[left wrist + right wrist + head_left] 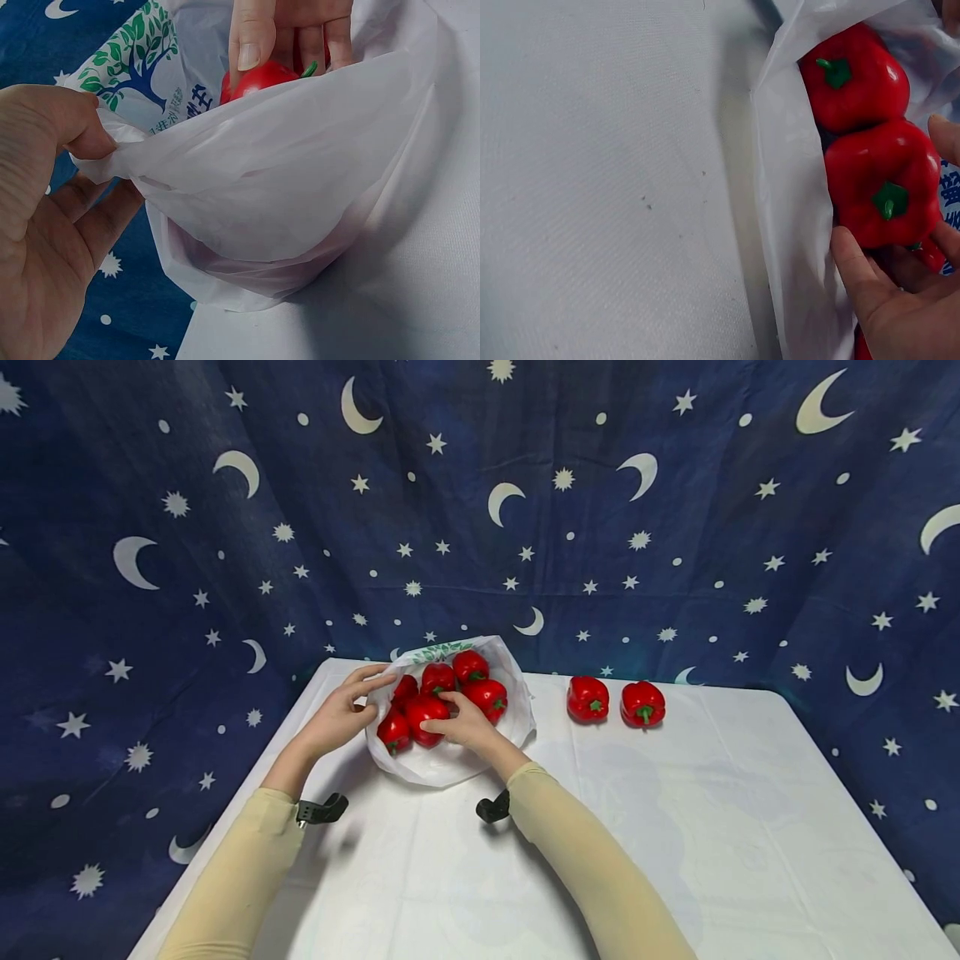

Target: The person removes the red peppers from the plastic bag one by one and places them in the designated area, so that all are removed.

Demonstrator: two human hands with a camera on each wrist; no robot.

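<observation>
A white plastic bag (431, 772) with a green leaf print lies with its mouth wide, several red bell peppers (438, 677) inside. My left hand (337, 717) pinches the bag's left rim between thumb and fingers, plainly seen in the left wrist view. Inside the mouth, my right hand (471, 727) holds a red bell pepper (881, 180) with thumb and fingers spread around it. Its green stem faces the right wrist camera. Another bell pepper (859, 79) sits right against it in the bag. The bag wall hides the lower peppers in the left wrist view.
Two more bell peppers, one (588, 699) beside the other (642, 704), stand right of the bag near the back edge. A white cloth covers the table (720, 827). Behind it hangs a dark blue curtain (465, 552) with moons and stars.
</observation>
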